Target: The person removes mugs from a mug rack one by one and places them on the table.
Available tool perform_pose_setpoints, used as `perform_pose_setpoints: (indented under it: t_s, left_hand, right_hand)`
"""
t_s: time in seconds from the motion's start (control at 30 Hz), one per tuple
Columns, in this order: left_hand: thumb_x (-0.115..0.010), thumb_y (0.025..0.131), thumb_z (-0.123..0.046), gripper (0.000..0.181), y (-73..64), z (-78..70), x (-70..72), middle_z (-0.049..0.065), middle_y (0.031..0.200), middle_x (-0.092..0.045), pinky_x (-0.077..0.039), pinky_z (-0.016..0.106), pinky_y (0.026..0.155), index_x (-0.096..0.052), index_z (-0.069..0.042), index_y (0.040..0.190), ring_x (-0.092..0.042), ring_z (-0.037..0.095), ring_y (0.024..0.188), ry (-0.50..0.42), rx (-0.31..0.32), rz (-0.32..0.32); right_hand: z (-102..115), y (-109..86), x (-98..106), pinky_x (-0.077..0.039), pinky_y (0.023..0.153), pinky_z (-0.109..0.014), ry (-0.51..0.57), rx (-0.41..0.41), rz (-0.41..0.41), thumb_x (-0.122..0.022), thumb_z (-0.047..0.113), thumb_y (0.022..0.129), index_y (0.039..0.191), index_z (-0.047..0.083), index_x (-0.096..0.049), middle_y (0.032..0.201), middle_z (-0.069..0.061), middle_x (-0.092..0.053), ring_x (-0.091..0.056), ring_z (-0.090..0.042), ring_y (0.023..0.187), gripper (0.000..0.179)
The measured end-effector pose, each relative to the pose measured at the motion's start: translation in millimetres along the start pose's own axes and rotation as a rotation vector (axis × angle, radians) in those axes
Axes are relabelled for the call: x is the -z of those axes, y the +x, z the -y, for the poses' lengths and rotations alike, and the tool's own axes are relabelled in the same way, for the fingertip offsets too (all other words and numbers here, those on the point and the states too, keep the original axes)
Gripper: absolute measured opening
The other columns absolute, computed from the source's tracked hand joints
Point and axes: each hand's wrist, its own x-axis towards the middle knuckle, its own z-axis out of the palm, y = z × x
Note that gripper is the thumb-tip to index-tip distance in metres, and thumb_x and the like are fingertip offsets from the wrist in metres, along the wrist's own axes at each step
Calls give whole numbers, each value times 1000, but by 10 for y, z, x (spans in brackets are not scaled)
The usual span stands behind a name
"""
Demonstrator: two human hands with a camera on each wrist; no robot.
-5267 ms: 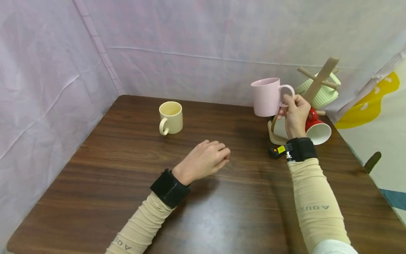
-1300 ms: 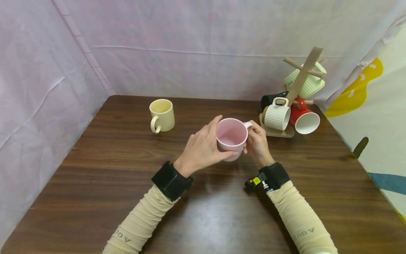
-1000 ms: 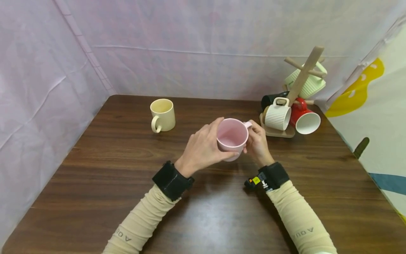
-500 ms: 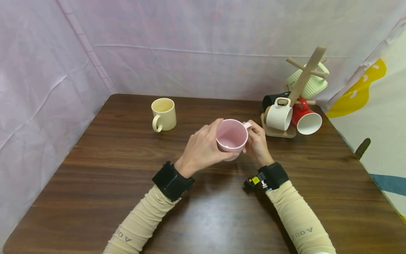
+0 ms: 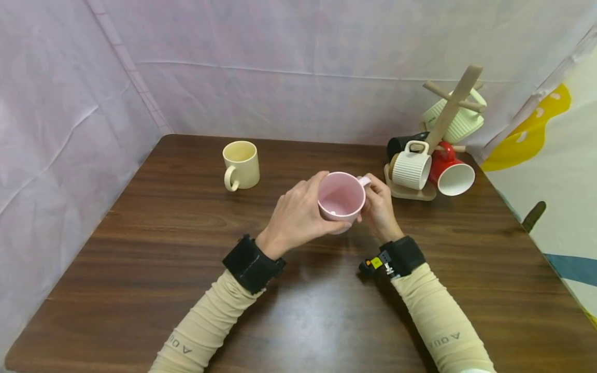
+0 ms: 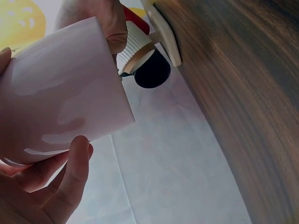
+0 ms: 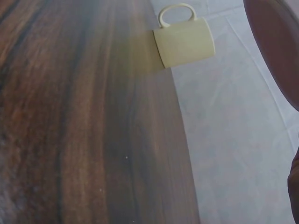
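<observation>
A pink mug (image 5: 342, 194) is held above the middle of the table, its mouth tilted toward the head camera. My left hand (image 5: 298, 217) grips the mug's body from the left, thumb on the near side and fingers round the far side. On the other side, my right hand (image 5: 380, 210) pinches the handle. The left wrist view shows the mug's smooth wall (image 6: 65, 88) close up, with its base off the tabletop. Only a part of the pink mug (image 7: 278, 42) enters the right wrist view, at the upper right edge.
A pale yellow mug (image 5: 242, 166) stands upright at the back left of the brown table (image 5: 140, 259). At the back right, a wooden mug rack (image 5: 451, 111) bears a white ribbed mug (image 5: 410, 170), a red mug (image 5: 450, 173), a black mug (image 5: 400, 145) and a light green mug (image 5: 459, 122).
Earliest, my right hand held the pink mug by its handle beside the rack, my left hand off it. It came to the middle, where my left hand took hold too. Lately the hands stay still.
</observation>
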Motion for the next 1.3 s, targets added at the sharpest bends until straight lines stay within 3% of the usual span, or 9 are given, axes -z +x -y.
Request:
perform_pose_setpoints:
  t_s: [0.27, 0.37, 0.63, 0.83, 0.97, 1.07, 1.17, 1.3]
  left_hand:
    - [-92, 68, -48, 90, -2, 9, 2, 12, 112, -67, -57, 38, 69, -51, -3, 134, -66, 25, 92, -8, -11, -15]
    - [-93, 66, -47, 90, -4, 16, -3, 12, 112, -67, -57, 39, 69, -51, -2, 133, -66, 25, 92, -13, -21, -29]
    - [-95, 64, -45, 90, -3, 20, -1, 11, 113, -67, -57, 39, 71, -53, -3, 131, -66, 26, 94, -26, -25, -87]
    - [-95, 63, -45, 92, 1, 26, 1, 13, 115, -66, -57, 40, 73, -54, -1, 132, -66, 27, 96, -15, 3, -121]
    - [-95, 63, -45, 92, -11, 42, 16, 14, 114, -66, -57, 41, 73, -54, 1, 132, -66, 28, 95, 2, 32, -144]
    - [-95, 63, -45, 92, -19, 58, 22, 14, 114, -67, -57, 42, 72, -54, 1, 132, -66, 29, 95, 6, 52, -149]
    - [-95, 63, -45, 92, -24, 72, 23, 15, 113, -67, -57, 43, 71, -54, 0, 133, -66, 29, 95, 6, 64, -146]
    - [-94, 64, -46, 92, -30, 83, 22, 15, 111, -67, -57, 42, 70, -53, 1, 133, -66, 29, 94, 9, 68, -143]
  right_hand:
    - [20, 14, -21, -35, 33, -18, -25, -13, -22, -44, -5, 100, 80, 11, -66, 80, -2, -59, -50, -9, 53, 34]
    - [44, 21, -10, -40, 40, -18, -20, -10, -10, -42, -8, 98, 81, 11, -66, 84, -2, -62, -55, -10, 63, 36]
    - [174, 66, 57, -47, 47, -21, -22, 3, 54, -37, -15, 91, 101, 10, -68, 90, -3, -64, -58, -10, 62, 41]
    - [285, 127, 77, -52, 53, -24, -80, 26, 8, -44, -12, 94, 107, 6, -65, 93, -7, -65, -62, -14, 64, 31]
    - [371, 179, 97, -55, 59, -25, -222, -28, -81, -52, -7, 99, 97, 8, -67, 88, -6, -66, -63, -15, 63, 21]
    - [421, 217, 123, -56, 62, -24, -380, -80, -97, -57, -6, 99, 92, 0, -66, 81, -2, -68, -65, -12, 64, 13]
    - [442, 247, 151, -54, 63, -21, -622, -97, -54, -60, -4, 97, 93, -10, -64, 76, -2, -67, -65, -9, 65, 9]
    - [447, 254, 176, -49, 62, -21, -1025, -26, 35, -64, -1, 94, 93, -11, -68, 77, -12, -68, -63, -13, 66, 11]
